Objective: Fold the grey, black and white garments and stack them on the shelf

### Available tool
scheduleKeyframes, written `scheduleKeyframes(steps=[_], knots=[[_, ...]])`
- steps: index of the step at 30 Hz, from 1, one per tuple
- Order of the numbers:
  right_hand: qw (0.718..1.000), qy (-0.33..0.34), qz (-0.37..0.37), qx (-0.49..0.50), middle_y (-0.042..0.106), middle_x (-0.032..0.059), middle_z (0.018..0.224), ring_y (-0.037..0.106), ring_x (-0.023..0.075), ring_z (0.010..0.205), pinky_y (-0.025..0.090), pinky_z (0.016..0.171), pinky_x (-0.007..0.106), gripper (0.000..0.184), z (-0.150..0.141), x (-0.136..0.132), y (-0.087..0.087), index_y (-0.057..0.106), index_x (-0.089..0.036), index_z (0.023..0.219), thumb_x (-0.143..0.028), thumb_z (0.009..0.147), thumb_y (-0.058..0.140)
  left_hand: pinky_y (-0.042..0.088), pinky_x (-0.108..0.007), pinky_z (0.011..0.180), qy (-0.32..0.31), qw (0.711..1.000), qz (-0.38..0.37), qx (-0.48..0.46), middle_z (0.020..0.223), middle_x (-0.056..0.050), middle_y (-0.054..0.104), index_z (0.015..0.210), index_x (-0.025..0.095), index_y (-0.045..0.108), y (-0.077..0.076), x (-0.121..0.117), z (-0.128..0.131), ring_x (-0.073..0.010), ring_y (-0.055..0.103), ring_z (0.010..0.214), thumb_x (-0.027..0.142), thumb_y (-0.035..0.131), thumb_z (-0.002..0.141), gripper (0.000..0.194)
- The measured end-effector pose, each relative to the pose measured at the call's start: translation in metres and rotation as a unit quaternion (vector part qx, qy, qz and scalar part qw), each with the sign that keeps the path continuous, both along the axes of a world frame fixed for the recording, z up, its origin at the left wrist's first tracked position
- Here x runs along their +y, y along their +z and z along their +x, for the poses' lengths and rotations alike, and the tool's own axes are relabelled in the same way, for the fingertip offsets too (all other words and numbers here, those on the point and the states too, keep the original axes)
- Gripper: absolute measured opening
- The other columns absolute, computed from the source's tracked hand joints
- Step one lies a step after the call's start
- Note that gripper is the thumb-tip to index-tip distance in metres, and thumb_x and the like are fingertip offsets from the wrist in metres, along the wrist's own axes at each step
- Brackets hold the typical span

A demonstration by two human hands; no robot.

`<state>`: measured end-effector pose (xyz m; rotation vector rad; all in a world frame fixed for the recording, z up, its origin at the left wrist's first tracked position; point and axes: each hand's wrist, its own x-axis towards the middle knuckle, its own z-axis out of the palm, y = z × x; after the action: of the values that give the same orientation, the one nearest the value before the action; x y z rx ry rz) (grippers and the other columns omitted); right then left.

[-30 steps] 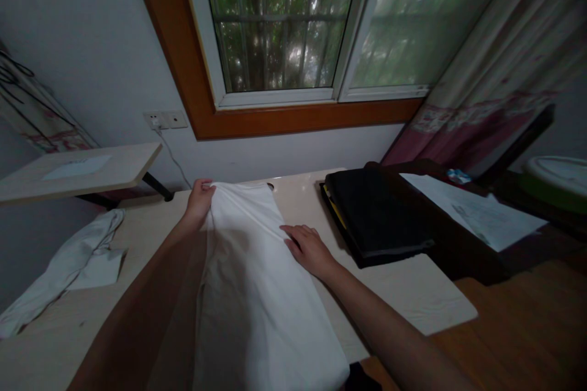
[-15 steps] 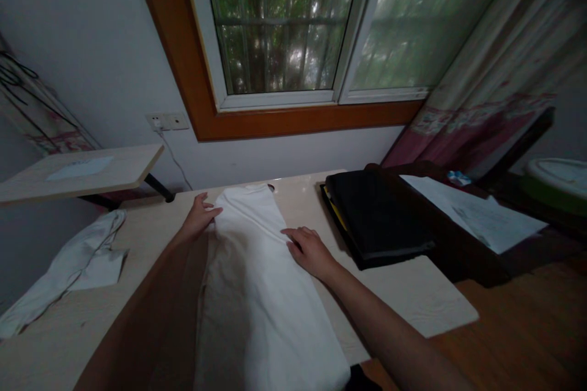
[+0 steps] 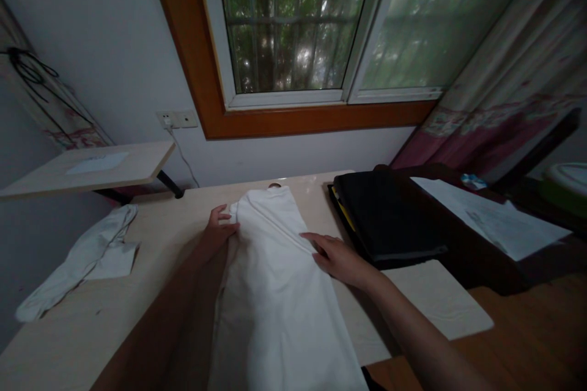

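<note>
A long white cloth garment [image 3: 279, 269], folded into a narrow strip, lies lengthwise on the pale desk, running from near the wall down past the bottom of the view. Its exact kind does not show. Diagonal creases cross its upper part. At the upper left edge, my left hand [image 3: 218, 231] touches the fabric with thumb and fingers apart. My right hand [image 3: 338, 258] rests along the right edge, index finger stretched out onto the cloth, thumb lower down and apart from it. Both hands look open.
Another white cloth piece [image 3: 87, 263] lies at the left, beneath a raised shelf [image 3: 137, 165]. A black folder-like item [image 3: 389, 214] sits right of the garment. Farther right are paper sheets [image 3: 486, 217] on a dark surface. A wall socket [image 3: 177, 119] with a cable is behind the desk.
The whole view has shifted, so the scene sits farther right. My left hand has moved slightly down along the garment's edge; both hands still touch the cloth.
</note>
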<state>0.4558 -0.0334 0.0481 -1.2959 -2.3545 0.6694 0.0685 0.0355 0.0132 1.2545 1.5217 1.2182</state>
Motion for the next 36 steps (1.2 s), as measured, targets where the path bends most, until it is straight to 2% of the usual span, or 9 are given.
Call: scheduleKeyframes(steps=[3, 7, 14, 20, 22, 25, 28, 31, 36], knots=[[0.999, -0.033, 0.013, -0.026, 0.069, 0.0100, 0.118, 0.065, 0.0231, 0.103, 0.047, 0.092, 0.033, 0.062, 0.005, 0.005, 0.007, 0.049, -0.024, 0.149, -0.012, 0.089, 0.051, 0.056, -0.031, 0.071, -0.016, 1.000, -0.004, -0.006, 0.107, -0.005, 0.066, 0.134, 0.022, 0.046, 0.000, 0.003, 0.012, -0.0150, 0.069, 0.074, 0.037, 0.086, 0.067, 0.079], [0.992, -0.079, 0.045, -0.088, 0.071, 0.0090, 0.106, 0.066, 0.0225, 0.094, 0.045, 0.085, 0.030, 0.058, 0.006, 0.018, 0.008, 0.051, -0.022, 0.147, -0.012, 0.090, 0.051, 0.057, -0.030, 0.071, 0.009, 1.000, -0.001, -0.012, 0.105, -0.006, 0.066, 0.132, 0.021, 0.047, -0.002, 0.021, 0.026, -0.0144, 0.068, 0.074, 0.029, 0.085, 0.070, 0.073], [0.975, -0.147, 0.104, -0.130, 0.072, 0.0104, 0.116, 0.062, 0.0251, 0.103, 0.042, 0.092, 0.032, 0.042, 0.000, 0.051, -0.004, 0.057, -0.019, 0.137, -0.015, 0.097, 0.050, 0.058, -0.033, 0.082, 0.042, 0.999, 0.023, -0.025, 0.126, -0.011, 0.056, 0.139, 0.023, 0.042, -0.005, 0.055, 0.029, -0.0147, 0.068, 0.091, 0.029, 0.080, 0.077, 0.073], [0.956, -0.183, 0.164, -0.158, 0.066, 0.0158, 0.116, 0.055, 0.0304, 0.109, 0.040, 0.095, 0.040, 0.037, -0.029, 0.061, 0.008, 0.061, -0.022, 0.132, -0.014, 0.097, 0.051, 0.055, -0.036, 0.091, 0.034, 0.998, 0.044, -0.015, 0.133, -0.014, 0.055, 0.139, 0.021, 0.043, -0.002, 0.072, 0.023, -0.0174, 0.067, 0.100, 0.026, 0.076, 0.078, 0.069], [0.961, -0.151, 0.178, -0.146, 0.063, 0.0161, 0.115, 0.053, 0.0307, 0.108, 0.041, 0.094, 0.041, 0.034, -0.050, 0.054, 0.015, 0.065, -0.022, 0.127, -0.014, 0.096, 0.053, 0.055, -0.035, 0.092, 0.035, 0.998, 0.044, -0.011, 0.133, -0.014, 0.055, 0.138, 0.021, 0.044, -0.001, 0.078, 0.022, -0.0179, 0.066, 0.104, 0.025, 0.074, 0.079, 0.066], [0.981, -0.006, 0.171, -0.097, 0.062, 0.0118, 0.115, 0.053, 0.0269, 0.107, 0.043, 0.094, 0.038, 0.036, -0.087, 0.041, 0.021, 0.064, -0.024, 0.130, -0.016, 0.096, 0.057, 0.055, -0.033, 0.090, 0.035, 0.999, 0.041, -0.004, 0.133, -0.014, 0.055, 0.137, 0.020, 0.046, 0.002, 0.088, 0.023, -0.0188, 0.065, 0.107, 0.023, 0.074, 0.079, 0.064], [0.974, 0.123, 0.182, -0.065, 0.061, 0.0078, 0.123, 0.054, 0.0225, 0.106, 0.044, 0.091, 0.035, 0.043, -0.122, 0.029, 0.020, 0.060, -0.030, 0.137, -0.015, 0.097, 0.055, 0.057, -0.032, 0.085, 0.023, 0.999, 0.038, -0.003, 0.136, -0.016, 0.053, 0.138, 0.019, 0.046, 0.007, 0.098, 0.025, -0.0191, 0.065, 0.104, 0.022, 0.074, 0.079, 0.066], [0.963, 0.170, 0.200, -0.057, 0.057, 0.0075, 0.139, 0.055, 0.0218, 0.109, 0.044, 0.091, 0.035, 0.038, -0.145, 0.025, 0.015, 0.062, -0.029, 0.134, -0.017, 0.099, 0.054, 0.058, -0.031, 0.082, 0.007, 0.999, 0.037, -0.002, 0.139, -0.017, 0.051, 0.140, 0.021, 0.047, 0.014, 0.106, 0.027, -0.0195, 0.065, 0.104, 0.020, 0.075, 0.077, 0.068], [0.947, 0.212, 0.214, -0.113, 0.066, 0.0079, 0.111, 0.058, 0.0215, 0.095, 0.045, 0.083, 0.033, 0.017, -0.159, 0.026, 0.009, 0.068, -0.021, 0.110, -0.019, 0.096, 0.058, 0.057, -0.032, 0.082, 0.001, 1.000, 0.028, 0.008, 0.130, -0.015, 0.057, 0.135, 0.022, 0.054, 0.020, 0.117, 0.032, -0.0222, 0.065, 0.105, 0.017, 0.082, 0.070, 0.071]])
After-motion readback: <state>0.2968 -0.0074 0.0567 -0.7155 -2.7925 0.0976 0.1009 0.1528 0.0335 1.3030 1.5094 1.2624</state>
